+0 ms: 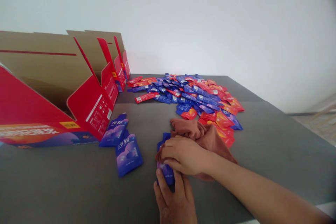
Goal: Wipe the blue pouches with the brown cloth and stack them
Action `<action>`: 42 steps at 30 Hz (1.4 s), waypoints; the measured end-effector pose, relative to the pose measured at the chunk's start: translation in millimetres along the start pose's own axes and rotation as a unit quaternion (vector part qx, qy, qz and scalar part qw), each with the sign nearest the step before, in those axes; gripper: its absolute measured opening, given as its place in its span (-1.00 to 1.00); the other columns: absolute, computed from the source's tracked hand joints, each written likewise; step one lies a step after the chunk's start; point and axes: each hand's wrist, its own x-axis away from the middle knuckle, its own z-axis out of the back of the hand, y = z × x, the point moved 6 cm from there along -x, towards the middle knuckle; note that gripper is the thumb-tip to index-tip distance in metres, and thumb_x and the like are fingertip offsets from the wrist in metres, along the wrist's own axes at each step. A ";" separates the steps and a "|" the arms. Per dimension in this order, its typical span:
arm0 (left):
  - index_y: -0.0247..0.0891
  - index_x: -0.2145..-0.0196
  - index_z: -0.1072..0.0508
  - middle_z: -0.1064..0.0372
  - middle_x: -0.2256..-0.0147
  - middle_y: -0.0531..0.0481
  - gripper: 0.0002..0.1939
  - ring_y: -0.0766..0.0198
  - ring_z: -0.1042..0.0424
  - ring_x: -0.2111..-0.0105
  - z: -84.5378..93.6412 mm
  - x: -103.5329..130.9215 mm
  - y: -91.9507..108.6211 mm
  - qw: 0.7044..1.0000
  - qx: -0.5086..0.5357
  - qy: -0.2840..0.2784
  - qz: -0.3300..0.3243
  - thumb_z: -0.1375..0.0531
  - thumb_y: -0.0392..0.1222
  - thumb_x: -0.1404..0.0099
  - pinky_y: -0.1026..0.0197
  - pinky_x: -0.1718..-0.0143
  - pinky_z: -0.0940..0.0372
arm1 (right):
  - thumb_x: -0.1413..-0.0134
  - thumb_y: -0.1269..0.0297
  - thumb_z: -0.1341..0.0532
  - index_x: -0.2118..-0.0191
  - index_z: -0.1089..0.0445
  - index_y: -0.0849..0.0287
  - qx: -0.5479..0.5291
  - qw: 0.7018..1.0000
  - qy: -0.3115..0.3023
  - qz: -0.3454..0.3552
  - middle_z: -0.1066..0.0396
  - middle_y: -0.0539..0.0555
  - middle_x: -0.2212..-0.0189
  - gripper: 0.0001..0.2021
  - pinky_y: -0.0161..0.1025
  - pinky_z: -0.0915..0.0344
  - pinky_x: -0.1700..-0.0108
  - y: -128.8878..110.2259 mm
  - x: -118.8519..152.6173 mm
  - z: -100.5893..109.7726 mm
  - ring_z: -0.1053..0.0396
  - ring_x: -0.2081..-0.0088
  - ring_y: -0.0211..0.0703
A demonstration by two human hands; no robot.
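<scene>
My right hand (185, 154) is closed on a reddish-brown cloth (190, 129), pressing a fold of it onto a blue-purple pouch (168, 173) that lies flat on the table. The rest of the cloth is bunched behind the hand and trails under my forearm. At the pouch's near end my left hand (174, 197) rests with fingers spread, their tips touching its lower edge. Cloth and right hand hide the pouch's middle. To the left lie two more blue-purple pouches, one nearer me (128, 155) and one (114, 131) against a red carton.
Open red cartons (91, 113) stand in a row along the left, flaps up. A large heap of blue and red-orange pouches (189, 92) spreads over the far part of the dark grey table (278, 143). Behind it rises a white wall (199, 21).
</scene>
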 end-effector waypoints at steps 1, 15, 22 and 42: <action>-0.08 0.11 -0.51 -0.38 -0.02 -0.01 -0.62 -0.36 -0.25 -0.04 0.4 -0.4 -0.2 1.000 -0.001 -0.002 -0.001 -0.31 -0.25 -0.07 -0.23 0.09 -0.37 | -0.20 0.31 -0.10 0.18 -0.39 0.14 0.003 1.000 0.005 -0.019 -0.39 0.02 0.25 -0.85 -0.26 -0.15 0.11 5.8 -0.7 0.7 -0.32 0.18 -0.20; -0.06 0.09 -0.50 -0.36 -0.04 -0.04 -0.63 -0.33 -0.24 -0.05 0.5 -0.9 -0.9 1.000 0.005 -0.021 0.000 -0.27 -0.25 -0.11 -0.25 0.06 -0.36 | -0.21 0.29 -0.08 0.20 -0.39 0.15 0.034 0.998 0.033 -0.032 -0.38 0.05 0.28 -0.84 -0.23 -0.13 0.15 7.2 1.7 6.4 -0.30 0.20 -0.17; -0.07 0.10 -0.51 -0.37 -0.01 -0.01 -0.58 -0.35 -0.23 -0.05 -3.3 1.5 0.4 1.000 -0.003 -0.001 -0.002 -0.24 -0.38 -0.06 -0.25 0.06 -0.34 | -0.21 0.32 -0.08 0.17 -0.40 0.15 -0.008 1.000 -0.014 -0.014 -0.39 0.04 0.25 -0.83 -0.25 -0.15 0.11 -4.9 -0.8 0.5 -0.31 0.18 -0.19; -0.07 0.10 -0.51 -0.38 0.01 -0.02 -0.60 -0.36 -0.22 -0.06 -3.2 1.2 -0.5 1.000 0.010 -0.013 0.002 -0.28 -0.31 -0.06 -0.26 0.05 -0.34 | -0.19 0.32 -0.09 0.19 -0.39 0.13 -0.019 1.000 -0.017 0.011 -0.38 0.02 0.28 -0.84 -0.26 -0.16 0.15 -10.7 0.3 0.0 -0.31 0.21 -0.19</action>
